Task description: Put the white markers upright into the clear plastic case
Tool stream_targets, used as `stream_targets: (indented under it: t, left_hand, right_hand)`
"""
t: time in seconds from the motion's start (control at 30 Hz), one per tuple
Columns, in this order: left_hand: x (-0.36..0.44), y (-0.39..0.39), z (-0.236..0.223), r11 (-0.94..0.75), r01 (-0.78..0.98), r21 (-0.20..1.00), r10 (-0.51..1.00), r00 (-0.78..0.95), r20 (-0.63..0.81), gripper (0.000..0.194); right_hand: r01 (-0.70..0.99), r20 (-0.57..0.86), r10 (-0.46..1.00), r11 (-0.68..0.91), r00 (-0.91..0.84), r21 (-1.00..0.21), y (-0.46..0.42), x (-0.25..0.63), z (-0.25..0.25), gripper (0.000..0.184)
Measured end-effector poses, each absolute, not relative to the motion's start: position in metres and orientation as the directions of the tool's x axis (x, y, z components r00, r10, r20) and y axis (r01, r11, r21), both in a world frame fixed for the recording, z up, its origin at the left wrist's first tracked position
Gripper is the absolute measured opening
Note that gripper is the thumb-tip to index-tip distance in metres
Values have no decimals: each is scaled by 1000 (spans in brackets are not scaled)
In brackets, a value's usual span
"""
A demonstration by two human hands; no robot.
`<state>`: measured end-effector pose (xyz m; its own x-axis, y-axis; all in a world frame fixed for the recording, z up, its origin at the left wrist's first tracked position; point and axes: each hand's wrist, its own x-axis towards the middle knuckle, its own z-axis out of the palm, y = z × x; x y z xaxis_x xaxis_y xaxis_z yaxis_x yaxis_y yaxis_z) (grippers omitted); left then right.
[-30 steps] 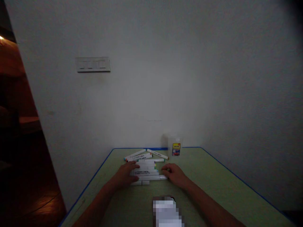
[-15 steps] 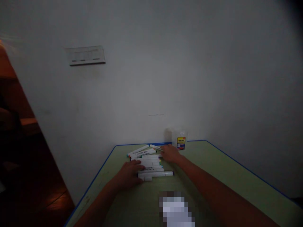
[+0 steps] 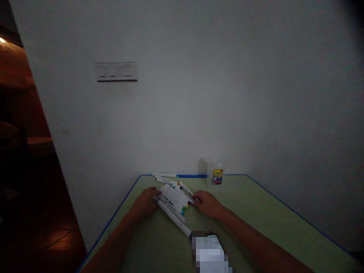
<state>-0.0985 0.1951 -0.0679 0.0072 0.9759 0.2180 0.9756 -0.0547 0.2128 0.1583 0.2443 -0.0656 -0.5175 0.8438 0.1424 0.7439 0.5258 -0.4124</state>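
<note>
Head view: a bundle of white markers [image 3: 172,199] lies on the green surface [image 3: 256,212], their long axes slanting from far left to near right. The left hand [image 3: 146,201] rests flat against the bundle's left end, fingers loosely spread and touching it; the right hand [image 3: 207,203] presses its curled fingers on the right, coloured-cap ends. The markers lie between both hands, equally near each. A clear container [image 3: 217,174] stands farther right by the wall, one loose marker [image 3: 166,175] at the far edge.

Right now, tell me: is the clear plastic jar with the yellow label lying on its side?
No, the clear plastic jar with the yellow label stands upright at the green table's far edge.
</note>
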Motion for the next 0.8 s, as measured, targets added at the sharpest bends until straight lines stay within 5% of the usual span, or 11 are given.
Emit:
stream_targets:
  t: [0.3, 0.4, 0.5, 0.67, 0.8]
  left_hand:
    - [-71, 176, -54, -244, 890, 385, 969, 204, 142, 58]
    - [-76, 187, -58, -251, 877, 410, 959, 169, 226, 55]
    - [-87, 219, -60, -204, 916, 345, 947, 94, 308, 45]
    - [-100, 293, -68, -130, 981, 143, 960, 89, 265, 51]
    - [-96, 326, -74, -191, 975, 113, 968, 167, 189, 42]
  right_hand:
    - [735, 201, 894, 444, -400, -512, 231, 184, -80, 22]
    - [727, 209, 882, 468, -423, -503, 229, 185, -77, 21]
    - [714, 217, 868, 492, -446, -498, 228, 184, -75, 20]
    - [716, 200, 868, 490, -455, -497, 225, 184, -69, 21]
    - [722, 172, 864, 491, -473, -488, 224, 185, -64, 23]
